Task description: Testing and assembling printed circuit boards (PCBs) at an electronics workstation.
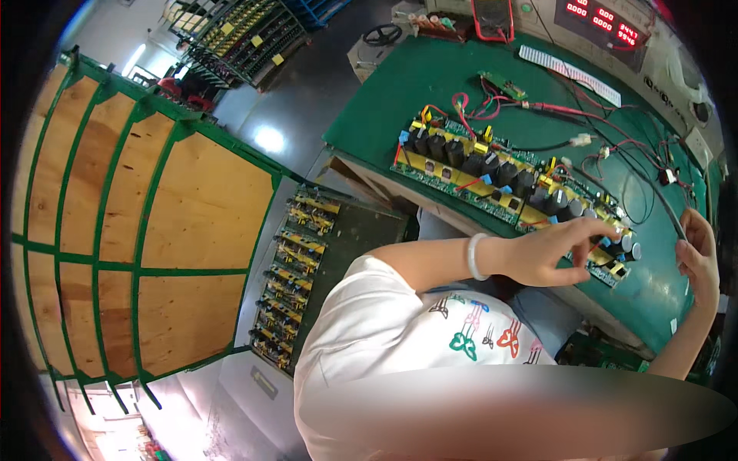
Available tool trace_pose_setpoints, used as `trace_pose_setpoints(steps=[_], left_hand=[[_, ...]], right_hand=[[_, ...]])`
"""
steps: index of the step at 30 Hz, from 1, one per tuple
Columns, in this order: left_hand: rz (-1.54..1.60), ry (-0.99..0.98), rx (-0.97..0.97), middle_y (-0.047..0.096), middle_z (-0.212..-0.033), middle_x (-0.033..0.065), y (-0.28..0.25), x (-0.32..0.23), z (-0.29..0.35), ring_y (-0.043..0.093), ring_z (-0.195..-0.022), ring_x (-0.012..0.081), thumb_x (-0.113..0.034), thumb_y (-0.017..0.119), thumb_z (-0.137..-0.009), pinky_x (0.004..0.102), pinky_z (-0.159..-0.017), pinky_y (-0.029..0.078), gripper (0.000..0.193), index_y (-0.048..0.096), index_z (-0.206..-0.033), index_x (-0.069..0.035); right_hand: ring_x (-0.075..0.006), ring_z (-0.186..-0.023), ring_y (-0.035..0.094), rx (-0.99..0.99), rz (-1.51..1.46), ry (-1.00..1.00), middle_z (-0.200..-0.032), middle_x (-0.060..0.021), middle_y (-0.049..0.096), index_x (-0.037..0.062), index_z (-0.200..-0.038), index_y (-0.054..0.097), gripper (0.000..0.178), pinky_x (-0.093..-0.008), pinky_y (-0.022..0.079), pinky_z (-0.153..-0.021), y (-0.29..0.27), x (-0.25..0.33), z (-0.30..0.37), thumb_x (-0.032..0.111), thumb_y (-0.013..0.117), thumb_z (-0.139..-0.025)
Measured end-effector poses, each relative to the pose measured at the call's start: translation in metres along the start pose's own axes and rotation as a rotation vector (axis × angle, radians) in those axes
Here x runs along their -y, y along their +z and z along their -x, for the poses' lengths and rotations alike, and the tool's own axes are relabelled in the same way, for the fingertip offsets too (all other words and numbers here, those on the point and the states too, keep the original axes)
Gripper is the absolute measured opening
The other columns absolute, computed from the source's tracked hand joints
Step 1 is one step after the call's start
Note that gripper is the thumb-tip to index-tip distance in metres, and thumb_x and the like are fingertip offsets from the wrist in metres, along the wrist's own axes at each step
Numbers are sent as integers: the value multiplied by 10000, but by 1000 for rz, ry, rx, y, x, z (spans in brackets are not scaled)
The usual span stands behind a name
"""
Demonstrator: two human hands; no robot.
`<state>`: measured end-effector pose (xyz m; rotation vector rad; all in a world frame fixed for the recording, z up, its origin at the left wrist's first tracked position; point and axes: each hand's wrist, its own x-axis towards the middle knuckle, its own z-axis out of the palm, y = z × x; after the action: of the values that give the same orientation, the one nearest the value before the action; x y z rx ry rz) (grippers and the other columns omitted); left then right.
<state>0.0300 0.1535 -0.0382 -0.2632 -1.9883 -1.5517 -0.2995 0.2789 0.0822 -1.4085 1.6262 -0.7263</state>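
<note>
A long green circuit board (430, 173) with yellow parts and a row of black cylindrical capacitors (492, 164) lies slantwise on the green bench mat. Over its right end is my left hand (550, 250), with a white band at the wrist. Its thumb and forefinger stand apart beside the end capacitors (629, 250) and a small blue connector; whether the fingertips touch them I cannot tell. At the right edge my right hand (698, 257) is raised, its fingers closed on a dark cable (667, 206) that runs up and back across the mat.
Tangled red and black leads (615, 142), a small green board (501, 84) and a pale slotted strip (569, 73) lie behind. A red-framed meter (493, 19) and an instrument with red digits (603, 21) stand farther back. Left are boards on a tray (296, 265) and wooden panels (204, 207).
</note>
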Motion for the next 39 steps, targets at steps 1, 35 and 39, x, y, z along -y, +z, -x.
trace_pose_setpoints(steps=[1,35,39], left_hand=[[26,-18,7,472,-1413,124,5,-1,-1,584,-805,143,-12,676,-869,279,-752,505,722,327,-1495,-101],[-640,-226,-631,730,-1021,202,-82,0,134,730,-886,232,124,724,-800,281,-792,591,185,693,-955,28],[-876,-145,-584,735,-908,142,-85,2,130,709,-816,238,112,779,-714,300,-732,569,229,712,-900,-5]], right_hand=[[-31,-578,483,-36,-143,17,-788,42,530,15,-1207,569,416,-191,368,-466,19,9,-2,194,730,-867],[-260,-860,686,-642,-41,-704,-990,-157,674,3,-1040,646,287,-302,554,-726,311,3,-107,-77,739,-781],[-251,-849,698,-664,-53,-689,-1003,-154,691,5,-1037,652,293,-301,560,-716,318,-6,-112,-70,757,-774]])
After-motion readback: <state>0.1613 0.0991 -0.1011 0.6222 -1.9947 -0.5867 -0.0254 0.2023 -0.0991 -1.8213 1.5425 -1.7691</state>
